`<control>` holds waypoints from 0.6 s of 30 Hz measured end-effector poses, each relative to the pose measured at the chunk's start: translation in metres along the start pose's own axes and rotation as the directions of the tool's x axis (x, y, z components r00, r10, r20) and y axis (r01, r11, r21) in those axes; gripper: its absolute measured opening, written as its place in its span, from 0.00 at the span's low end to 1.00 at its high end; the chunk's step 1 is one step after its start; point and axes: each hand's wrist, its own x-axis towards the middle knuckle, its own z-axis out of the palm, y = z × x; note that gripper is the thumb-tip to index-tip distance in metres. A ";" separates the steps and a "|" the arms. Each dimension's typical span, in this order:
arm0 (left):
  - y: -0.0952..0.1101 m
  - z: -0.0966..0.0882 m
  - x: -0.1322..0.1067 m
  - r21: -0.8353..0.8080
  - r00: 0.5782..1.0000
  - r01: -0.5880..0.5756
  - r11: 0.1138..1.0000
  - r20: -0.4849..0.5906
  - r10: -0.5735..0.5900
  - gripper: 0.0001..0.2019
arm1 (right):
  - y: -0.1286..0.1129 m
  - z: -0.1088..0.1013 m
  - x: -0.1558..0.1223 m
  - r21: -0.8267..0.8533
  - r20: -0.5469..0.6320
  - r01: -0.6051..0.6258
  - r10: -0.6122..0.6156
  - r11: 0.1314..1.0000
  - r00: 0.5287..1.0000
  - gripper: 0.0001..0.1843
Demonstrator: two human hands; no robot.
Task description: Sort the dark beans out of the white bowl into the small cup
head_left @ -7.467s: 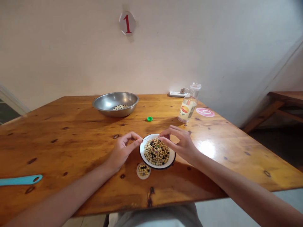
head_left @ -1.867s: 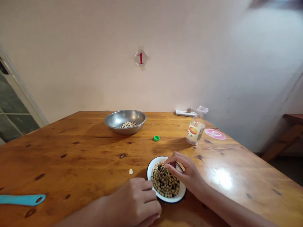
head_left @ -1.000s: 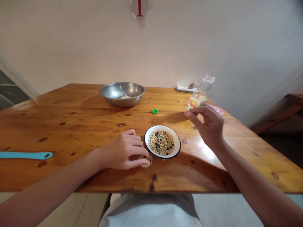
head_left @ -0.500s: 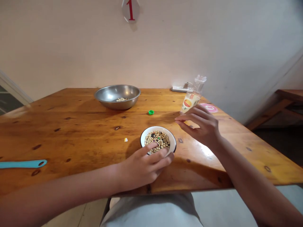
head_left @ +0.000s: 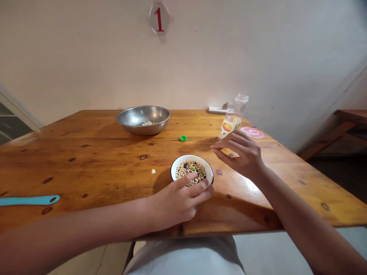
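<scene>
My left hand [head_left: 183, 194] reaches over the near side of a small white bowl [head_left: 173, 170] with a dark rim. Its fingers are apart, with one tip among the mixed beans [head_left: 185, 168] and others along the near right rim; part of the hand's underside is hidden. Pale beans make up most of the mix, with darker ones and a small green piece among them. Right of the bowl, above the table, my right hand [head_left: 241, 152] is closed in a pinch, and whatever it holds is too small to make out. Behind it a clear plastic bottle [head_left: 230, 124] with a fruit label stands tilted-looking.
A steel basin [head_left: 143, 130] holding some beans stands at the back left of the wooden table [head_left: 100, 160]. A green bottle cap [head_left: 183, 138], a white scrap [head_left: 153, 171], a blue handle [head_left: 31, 200], a power strip [head_left: 218, 110] and a pink round sticker [head_left: 252, 132] lie about.
My left hand has shifted slightly right over the bowl, its fingers still spread. My right hand keeps its pinch near the bottle, almost unmoved. The camera view has tilted up a little.
</scene>
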 end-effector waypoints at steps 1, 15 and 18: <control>0.000 0.001 0.000 -0.012 1.000 0.001 1.000 -0.004 -0.001 0.14 | 0.000 0.000 0.000 0.000 -0.003 0.009 -0.009 1.000 1.000 0.05; -0.043 0.004 -0.006 -0.824 0.707 0.390 0.410 -0.017 -0.707 0.04 | -0.022 0.009 0.002 0.450 0.145 -0.328 0.295 0.831 0.944 0.05; -0.046 0.020 -0.010 -0.874 0.619 0.393 0.286 0.022 -0.785 0.07 | -0.028 0.013 0.000 0.482 0.223 -0.354 0.278 0.801 0.934 0.04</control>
